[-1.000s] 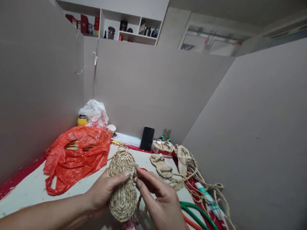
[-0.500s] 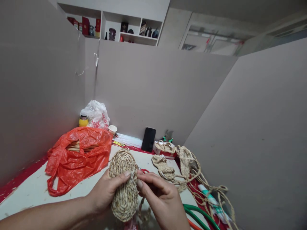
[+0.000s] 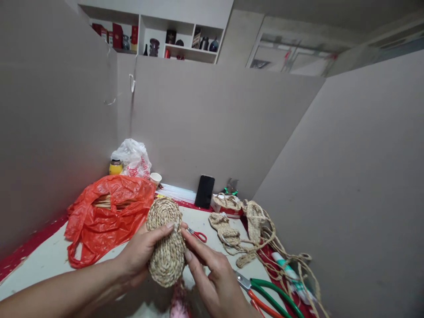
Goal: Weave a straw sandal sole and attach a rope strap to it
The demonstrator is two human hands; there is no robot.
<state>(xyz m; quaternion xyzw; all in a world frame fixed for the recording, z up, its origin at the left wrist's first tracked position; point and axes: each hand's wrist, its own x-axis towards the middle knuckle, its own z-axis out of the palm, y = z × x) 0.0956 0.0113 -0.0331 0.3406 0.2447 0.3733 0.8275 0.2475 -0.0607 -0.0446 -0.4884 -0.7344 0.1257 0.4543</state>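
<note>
A woven straw sole [image 3: 167,256], coiled and oblong, stands tilted toward the camera near the table's front. My left hand [image 3: 141,247] is wrapped round its left side, thumb across the front face. At the sole's right edge, the fingertips of my right hand [image 3: 207,269] press together; whatever is between them is too small to make out. Red-handled scissors [image 3: 198,235] lie just behind my right hand. Larger shears with green and orange handles [image 3: 271,293] rest to its right. Woven straw pieces [image 3: 227,230] lie farther back.
A red plastic bag [image 3: 109,221] with straw inside fills the left side. A phone [image 3: 204,191] leans on the back partition beside a paper cup [image 3: 155,178]. Braided cords [image 3: 281,247] trail along the right edge, near a white and green tube [image 3: 288,271].
Both hands and the sole have shifted left and slightly up. More of the red-handled scissors and the larger shears now shows.
</note>
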